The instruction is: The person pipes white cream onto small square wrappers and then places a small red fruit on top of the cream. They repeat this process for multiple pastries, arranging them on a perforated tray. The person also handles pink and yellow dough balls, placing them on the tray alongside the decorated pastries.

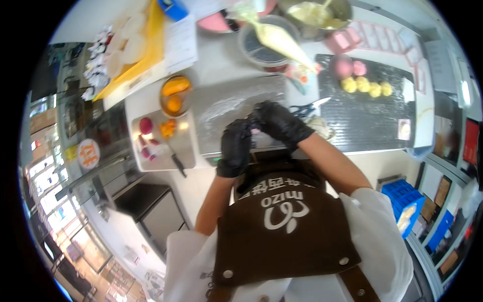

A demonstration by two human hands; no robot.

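Centrally, the left hand point(235, 147) and the right hand point(277, 122), both in black gloves, were positioned close together over the near edge of a grey work mat point(214, 108) dusted with white powder. Fingers of both hands were curled and met at the tips. A small pink piece point(255, 131) showed between the hands, just below the right one; whether either hand pinched it could not be told, because the gloves covered the contact area.

Left of the mat, a metal tray point(183, 133) carried orange fruit cubes point(167, 129), magenta fruit pieces point(146, 151) and a black-handled knife point(178, 165), its handle projecting past the near edge. Behind the tray, a round bowl point(163, 91) contained orange fruit pieces point(175, 86).

Right of the right hand, dark-handled scissors point(301, 110) lay near a crumpled pale cloth point(319, 126). Farther right, a black ribbed board point(370, 121) supported four pale yellow balls point(362, 84) and a pink ball point(359, 68). Beyond the mat, a filled piping bag point(279, 40) lay diagonally across a round container point(247, 49).
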